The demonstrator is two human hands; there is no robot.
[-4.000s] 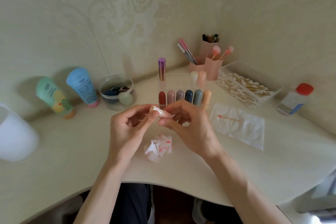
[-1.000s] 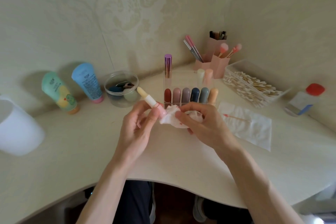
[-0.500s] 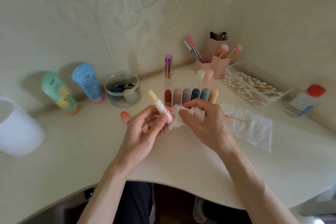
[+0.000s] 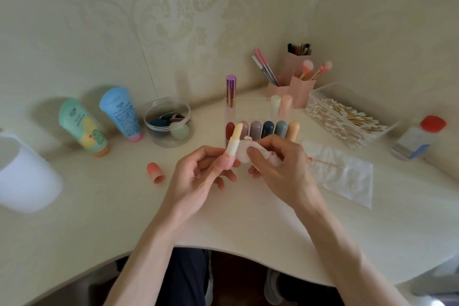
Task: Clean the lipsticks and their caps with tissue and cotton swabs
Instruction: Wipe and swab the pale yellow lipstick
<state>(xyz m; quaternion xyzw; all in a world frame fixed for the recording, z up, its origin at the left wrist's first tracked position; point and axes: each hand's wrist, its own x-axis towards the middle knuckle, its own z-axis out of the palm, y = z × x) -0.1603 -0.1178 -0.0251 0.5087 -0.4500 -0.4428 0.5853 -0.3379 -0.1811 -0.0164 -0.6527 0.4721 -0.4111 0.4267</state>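
Head view: the left hand point(image 4: 198, 176) pinches the pink base of an uncapped lipstick point(image 4: 234, 140) in its fingers point(image 4: 219, 165), with the pale stick pointing toward 1 o'clock. At its 3 o'clock, the right hand point(image 4: 280, 169) pinches a crumpled tissue point(image 4: 242, 154) against the lipstick's side. The cap point(image 4: 155, 172) lies on the worktop point(image 4: 99, 206) at the left hand's 9 o'clock. Fingers hide most of the base, and the right hand covers one end of a cotton swab point(image 4: 323, 162).

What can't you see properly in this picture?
All in the head view:
- Lipstick base: hidden by the left hand's fingers.
- Tissue: mostly covered by the right hand.
- Writing on the blue tube: too small and blurred to read.
- White cup: cut off by the left edge and blurred.
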